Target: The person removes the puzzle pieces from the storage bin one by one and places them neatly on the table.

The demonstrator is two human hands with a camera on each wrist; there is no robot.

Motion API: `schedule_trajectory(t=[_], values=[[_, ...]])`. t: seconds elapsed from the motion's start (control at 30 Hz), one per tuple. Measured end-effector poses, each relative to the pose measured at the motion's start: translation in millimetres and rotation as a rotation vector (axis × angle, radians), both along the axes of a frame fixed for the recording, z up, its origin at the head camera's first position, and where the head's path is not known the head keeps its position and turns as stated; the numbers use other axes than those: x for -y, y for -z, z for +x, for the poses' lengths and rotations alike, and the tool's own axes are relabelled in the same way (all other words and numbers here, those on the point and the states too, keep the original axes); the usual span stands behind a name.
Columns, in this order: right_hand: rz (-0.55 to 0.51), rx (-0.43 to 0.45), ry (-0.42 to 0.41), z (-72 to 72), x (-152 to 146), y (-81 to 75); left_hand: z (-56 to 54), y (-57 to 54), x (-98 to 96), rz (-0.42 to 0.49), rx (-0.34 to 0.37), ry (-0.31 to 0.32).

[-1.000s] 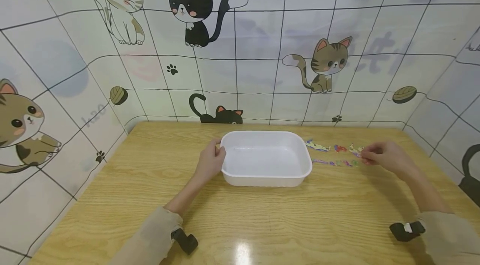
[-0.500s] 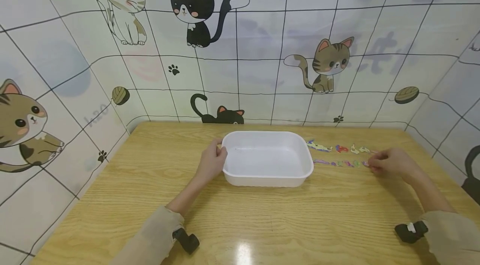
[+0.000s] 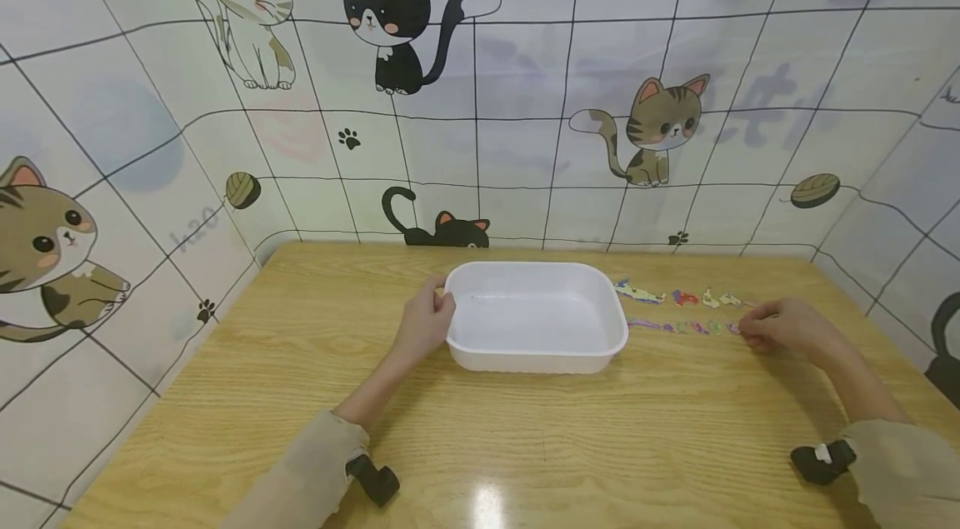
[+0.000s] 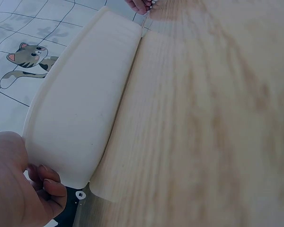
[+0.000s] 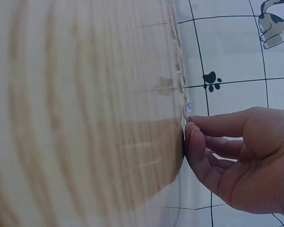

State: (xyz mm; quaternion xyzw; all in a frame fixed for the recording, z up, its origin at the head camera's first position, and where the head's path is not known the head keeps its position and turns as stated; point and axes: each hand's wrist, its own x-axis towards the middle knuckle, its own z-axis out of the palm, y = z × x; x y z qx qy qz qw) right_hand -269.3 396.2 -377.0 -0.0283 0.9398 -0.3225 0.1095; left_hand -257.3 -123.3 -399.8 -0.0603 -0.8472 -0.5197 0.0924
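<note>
A white rectangular plastic tub stands on the wooden table. My left hand grips its left rim; in the left wrist view the thumb of the left hand lies along the rim and the fingers curl beneath. Right of the tub run two rows of small flat colourful pieces, the far one with a long blue and yellow piece and a red piece. My right hand pinches a small purple and white flat piece at the near row's right end. Its fingers partly cover the piece.
A purple strip begins the near row, close to the tub's right wall. A cat-print cloth wall encloses the table at the back and sides. Black cameras are strapped to both wrists.
My right hand has moved from the far row slightly right and toward me, to the end of the near row. Pale pieces it had covered now show. The left hand stays on the tub.
</note>
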Motion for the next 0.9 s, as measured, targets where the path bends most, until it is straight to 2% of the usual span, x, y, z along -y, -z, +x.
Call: schedule_trajectory(t=[0.2, 0.6, 0.9], values=[[0.016, -0.002, 0.004, -0.6, -0.3, -0.1, 0.6, -1.2, -0.7, 0.005, 0.003, 0.002], [-0.101, 0.049, 0.021, -2.3, -2.1, 1.3, -0.3, -1.4, -1.6, 0.001, 0.004, 0.004], [-0.108, 0.041, 0.029, -0.8, -0.3, -0.9, 0.4, -2.2, -0.1, 0.003, 0.02, 0.005]])
